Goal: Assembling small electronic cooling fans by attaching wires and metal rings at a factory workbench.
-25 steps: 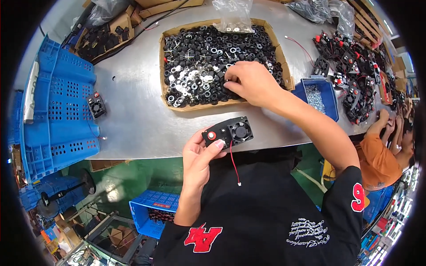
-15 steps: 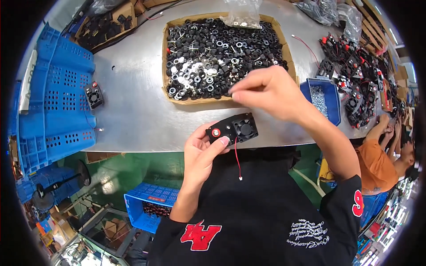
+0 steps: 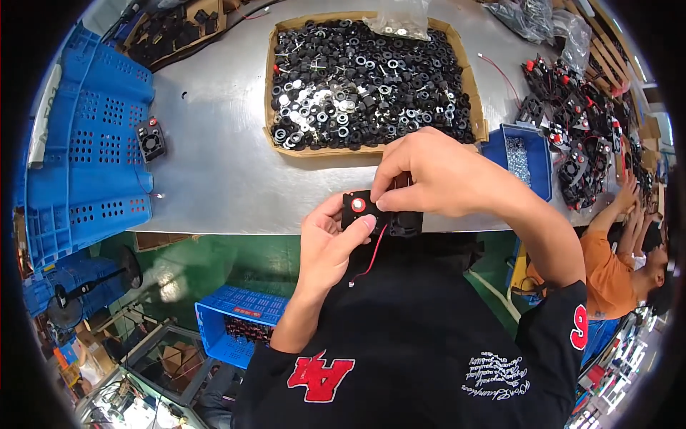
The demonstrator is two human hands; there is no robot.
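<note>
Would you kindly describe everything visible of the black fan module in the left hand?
The black fan module looks like plastic. It bears a white-centred red ring at its left end and a square fan at its right, partly covered by the right-hand grip, whose fingertips may be touching it. A thin red lead hangs down to a small white connector. The left-hand grip holds it, facing the camera, by the metal table's near edge.

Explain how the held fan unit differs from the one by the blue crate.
The held unit is in the left hand; the crate-side unit lies on the table. The right hand partly covers the held unit's fan; the crate-side unit's fan shows clearly. Both are black with some red.
</note>
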